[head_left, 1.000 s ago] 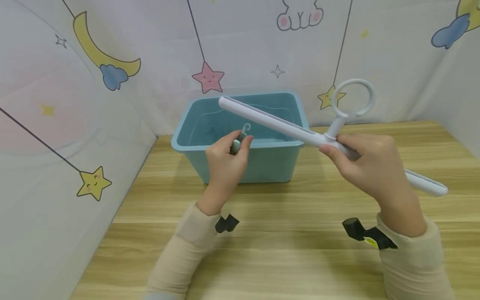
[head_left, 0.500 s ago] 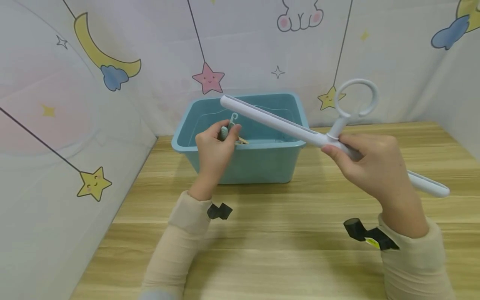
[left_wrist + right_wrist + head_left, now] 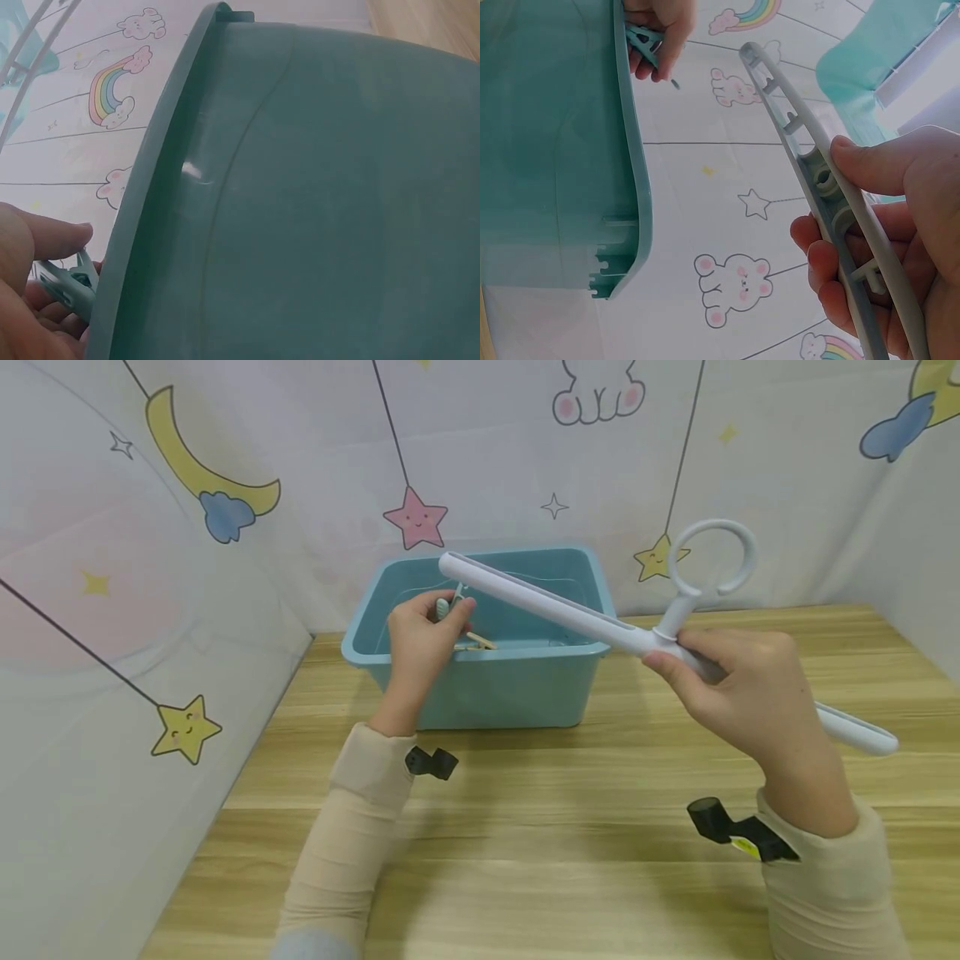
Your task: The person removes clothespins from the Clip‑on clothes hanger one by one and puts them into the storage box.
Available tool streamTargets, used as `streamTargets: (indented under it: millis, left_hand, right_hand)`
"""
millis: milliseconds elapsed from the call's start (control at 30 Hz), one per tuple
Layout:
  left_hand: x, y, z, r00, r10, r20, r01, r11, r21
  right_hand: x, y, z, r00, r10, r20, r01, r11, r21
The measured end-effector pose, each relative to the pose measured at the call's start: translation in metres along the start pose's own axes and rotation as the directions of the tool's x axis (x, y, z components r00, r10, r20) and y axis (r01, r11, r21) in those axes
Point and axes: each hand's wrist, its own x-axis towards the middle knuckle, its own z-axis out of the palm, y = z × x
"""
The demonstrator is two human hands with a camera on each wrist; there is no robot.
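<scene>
In the head view my left hand (image 3: 422, 637) reaches over the near rim of a blue-green plastic bin (image 3: 517, 689). Thumb and fingers pinch a pale green clothespin (image 3: 443, 607) with a small hook at its end; it also shows in the left wrist view as a green clothespin (image 3: 69, 288) beside the bin's wall. My right hand (image 3: 750, 693) grips a white plastic hanger (image 3: 547, 602) near its middle, just below the neck. The hanger tilts, its left arm passing above the bin, its open ring hook (image 3: 750, 547) pointing up. Its ribbed, hollow underside shows in the right wrist view.
Wooden clothespins (image 3: 480, 642) are visible inside the bin near its front wall. The bin stands on a wood-grain table (image 3: 570, 843), toward the back. Behind and to the left hangs a printed cloth (image 3: 495, 460) with stars and a moon.
My left hand has moved left and away from me, carrying the green clothespin farther over the bin. Wooden clothespins in the bin have come into sight. The right hand and hanger are nearly still.
</scene>
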Motion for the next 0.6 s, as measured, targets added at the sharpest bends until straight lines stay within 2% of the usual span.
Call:
streamTargets:
  millis: [133, 433, 600]
  left_hand:
    - [0.0012, 0.0019, -0.0009, 1.0, -0.016, 0.019, 0.015, 0.999, 0.035]
    - [0.0025, 0.0021, -0.0007, 0.999, -0.033, 0.039, 0.032, 0.999, 0.036]
    - [0.0027, 0.0044, -0.0013, 0.993, -0.092, 0.079, 0.087, 0.994, 0.067]
  right_hand:
    - [-0.0001, 0.0003, 0.0005, 1.0, -0.002, -0.001, 0.002, 1.0, 0.006]
    - [0.0002, 0.0007, 0.0005, 1.0, -0.003, 0.0, 0.003, 1.0, 0.014]
    - [0.0008, 0.0003, -0.0001, 1.0, -0.005, 0.003, 0.005, 1.0, 0.013]
